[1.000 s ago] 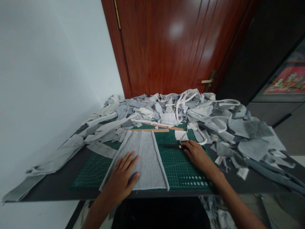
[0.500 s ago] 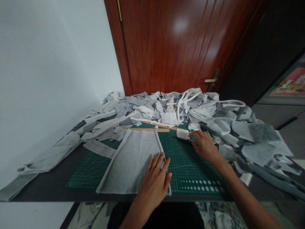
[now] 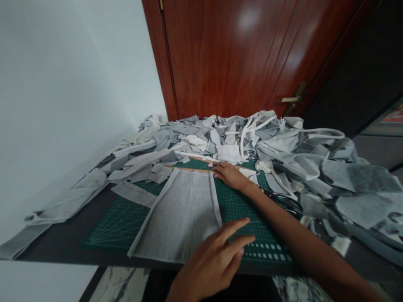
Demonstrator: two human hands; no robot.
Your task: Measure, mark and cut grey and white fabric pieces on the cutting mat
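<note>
A grey fabric panel [image 3: 182, 209], with folded edges along its sides, lies flat on a green cutting mat [image 3: 110, 226]. My left hand [image 3: 217, 256] is over the panel's lower right corner, fingers spread and holding nothing. Beyond the panel's top right corner my right hand [image 3: 231, 176] reaches to the left, fingers stretched out. Its fingertips are at a small pink piece [image 3: 210, 165], perhaps tailor's chalk, and the end of a wooden ruler [image 3: 189, 170]. Whether they touch either is unclear. Black-handled scissors [image 3: 288, 204] lie right of my right forearm, partly hidden by it.
Grey and white fabric scraps [image 3: 195, 142] are heaped along the back of the dark table [image 3: 78, 235]. More scraps [image 3: 346, 180] cover the right side, and long strips [image 3: 75, 197] lie on the left. A white wall [image 3: 63, 84] and a wooden door [image 3: 236, 63] stand behind.
My right hand has left the white scrap and moved left to the pink piece and ruler. My left hand has lifted off the panel and come nearer. The scissors' handles now show on the right.
</note>
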